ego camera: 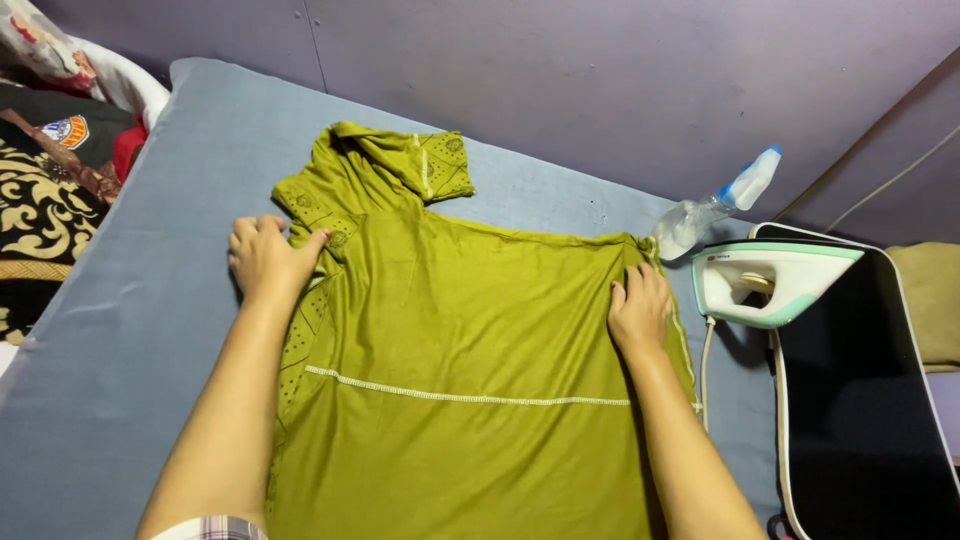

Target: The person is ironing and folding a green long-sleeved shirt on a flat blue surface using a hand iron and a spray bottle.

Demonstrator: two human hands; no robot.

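Grey-blue padded surface (120, 340) fills the view, purple wall (600, 80) behind. I see an olive-green garment (450, 340) spread flat at its centre, one sleeve folded over near the top. Left hand (265, 258) rests on the garment's left edge, fingers curled and pinching the fabric by the sleeve. Right hand (638, 305) presses palm-down on the right edge, fingers together. White-and-mint iron (770, 280) stands just right of that hand; a clear spray bottle (715, 205) lies behind it. Patterned fabrics (45, 180) sit far left.
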